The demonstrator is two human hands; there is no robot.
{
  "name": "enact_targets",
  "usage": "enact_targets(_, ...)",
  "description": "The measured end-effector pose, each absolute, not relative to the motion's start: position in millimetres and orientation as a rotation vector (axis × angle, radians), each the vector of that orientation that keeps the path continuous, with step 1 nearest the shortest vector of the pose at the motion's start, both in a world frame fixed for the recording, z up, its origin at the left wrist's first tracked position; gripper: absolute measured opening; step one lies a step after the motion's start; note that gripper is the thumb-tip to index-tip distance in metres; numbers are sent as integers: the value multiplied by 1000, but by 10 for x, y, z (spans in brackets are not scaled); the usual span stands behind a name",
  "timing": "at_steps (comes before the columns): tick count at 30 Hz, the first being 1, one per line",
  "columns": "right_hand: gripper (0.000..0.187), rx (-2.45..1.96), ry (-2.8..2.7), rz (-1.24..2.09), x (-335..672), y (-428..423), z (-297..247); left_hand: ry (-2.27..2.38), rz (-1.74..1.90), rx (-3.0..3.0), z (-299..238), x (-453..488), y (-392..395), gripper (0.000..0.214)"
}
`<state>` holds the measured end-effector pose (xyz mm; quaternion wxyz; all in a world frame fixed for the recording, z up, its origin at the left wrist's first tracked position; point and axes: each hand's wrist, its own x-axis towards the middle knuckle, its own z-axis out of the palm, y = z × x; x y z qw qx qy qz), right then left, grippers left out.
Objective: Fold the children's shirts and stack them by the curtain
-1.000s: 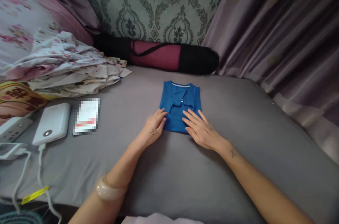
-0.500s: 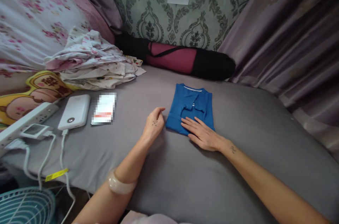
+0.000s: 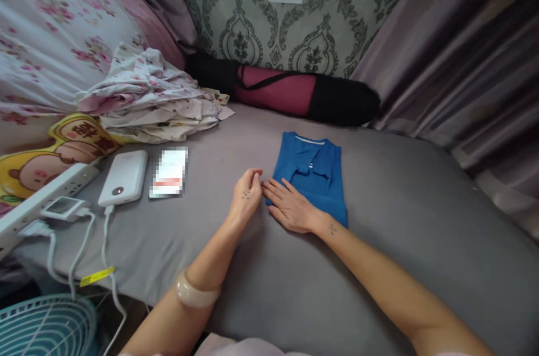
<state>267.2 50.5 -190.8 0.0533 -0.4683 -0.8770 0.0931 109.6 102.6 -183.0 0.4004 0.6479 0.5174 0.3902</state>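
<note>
A blue garment (image 3: pixel 326 193) with a collar and a short front placket, likely a shirt, lies folded into a flat rectangle on the grey sheet. Across its lower left corner rests my right hand (image 3: pixel 290 207), palm down and fingers stretched out. My left hand (image 3: pixel 247 193) is on edge on the sheet just left of the garment, its fingers curled in with the thumb lying along them. Nothing shows in it, and it is nearest to the right fingertips. A pale bangle (image 3: pixel 194 293) circles my left forearm.
A black and maroon long bag (image 3: pixel 278 91) lies along the wall. To the left are crumpled printed cloths (image 3: pixel 155 100), a phone (image 3: pixel 170 173), a white power bank (image 3: pixel 123 179), a power strip (image 3: pixel 46 204) with cables, and a yellow cushion (image 3: pixel 37 170). A teal fan (image 3: pixel 46 325) stands below the bed edge.
My right hand has slid left across the garment to its lower left corner, close to my left hand. The left hand has hardly moved. The view has shifted slightly.
</note>
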Motion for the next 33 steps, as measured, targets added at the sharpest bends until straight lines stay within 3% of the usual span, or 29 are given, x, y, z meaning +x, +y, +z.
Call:
enact_targets(7,54,-1393,-2519,360,2776,439,-1846,1270,918,1738,-1879,1134,1013,31)
enact_targets(15,55,-1854,-2258,75,3217,-116,-1768,932,800,2263,-1942,1158,893,33)
enact_targets(22,57,-2011,-2155,133,3432,-280,-2025,858,210,2683,-2083,1154,857,58)
enact_targets(27,59,-1942,-2043,321,3466,-286,-1948,762,283,2701,-2023,1091,876,63)
enact_targets(33,55,-1900,-1968,234,3493,-464,-1839,735,501,2720,-1951,1096,909,48)
